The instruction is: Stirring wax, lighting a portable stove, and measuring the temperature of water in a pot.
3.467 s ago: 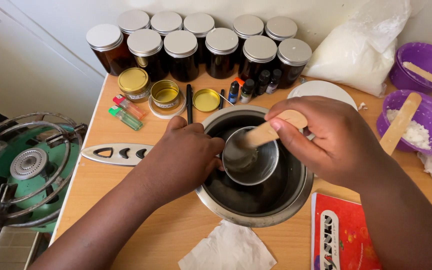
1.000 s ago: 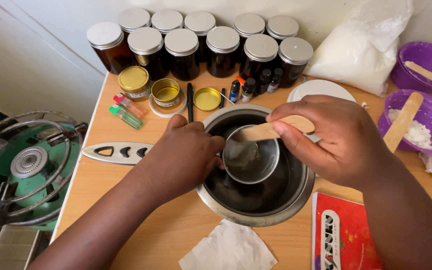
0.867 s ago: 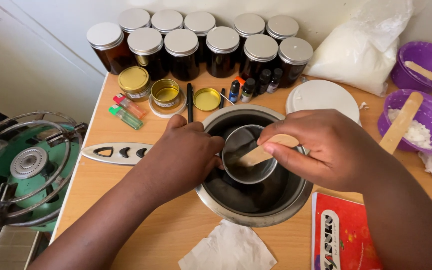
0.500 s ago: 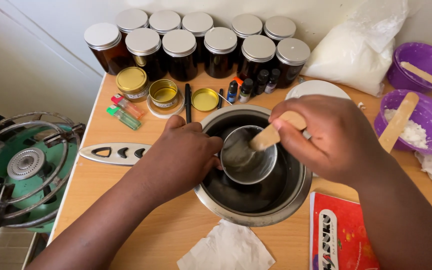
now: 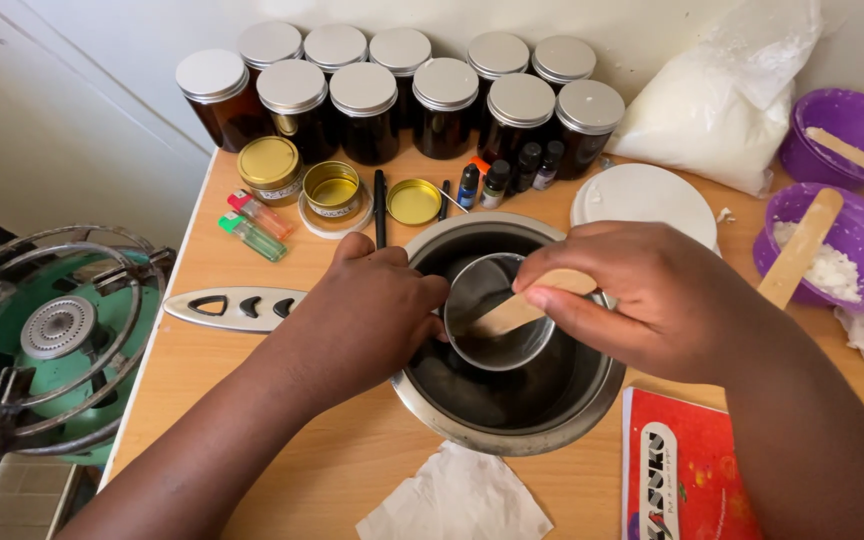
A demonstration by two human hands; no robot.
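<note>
A small metal cup [image 5: 492, 345] sits inside a large steel bowl [image 5: 512, 432] on the wooden table. My left hand [image 5: 367, 310] grips the cup's left side at the bowl's rim. My right hand [image 5: 642, 300] holds a flat wooden stick [image 5: 517, 308] whose lower end dips into the cup. The cup's contents look dark and are partly hidden by the stick and my fingers.
Several amber jars with silver lids [image 5: 392, 90] line the back. Gold tins [image 5: 332, 188], two lighters [image 5: 252, 225], small dropper bottles [image 5: 497, 178], a white lid [image 5: 642, 195], a white powder bag [image 5: 722, 95], purple bowls [image 5: 852, 250], a red booklet [image 5: 687, 470], a tissue [image 5: 457, 500] and a gas burner [image 5: 47, 335] surround the bowl.
My right hand has swung the stick round inside the cup, from its upper right side toward its lower middle. My left hand has stayed on the cup.
</note>
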